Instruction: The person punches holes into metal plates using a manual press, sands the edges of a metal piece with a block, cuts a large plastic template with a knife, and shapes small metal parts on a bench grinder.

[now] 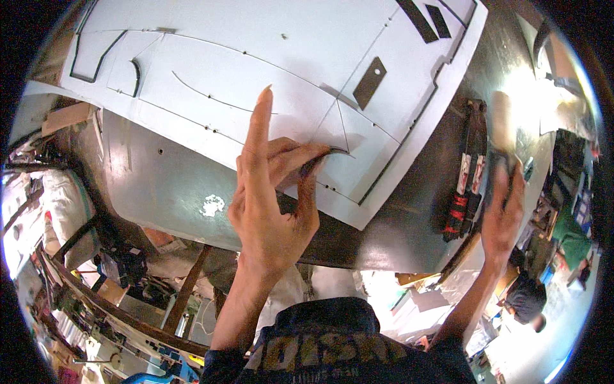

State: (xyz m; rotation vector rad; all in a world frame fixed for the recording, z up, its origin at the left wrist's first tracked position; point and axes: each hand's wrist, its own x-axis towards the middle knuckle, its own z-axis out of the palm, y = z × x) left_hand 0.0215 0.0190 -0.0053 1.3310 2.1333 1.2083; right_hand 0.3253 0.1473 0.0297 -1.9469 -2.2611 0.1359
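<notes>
A large white sheet (256, 57) scored with thin cut lines lies on a grey metal table (160, 185). My left hand (268, 198) rests at the sheet's near edge. Its index finger points straight up, while thumb and middle fingers pinch the sheet at a short dark curved cut (336, 152). My right hand (502, 214) reaches to the table's right side, its fingertips on a blurred dark object (511, 168). Whether it grips that object is unclear.
A black and red hand tool (465, 185) lies on the table right of the sheet. A small dark metal plate with a hole (369, 83) sits on the sheet, with dark cut-outs (425, 16) at the top. Cluttered workshop floor and another person (527, 297) lie below.
</notes>
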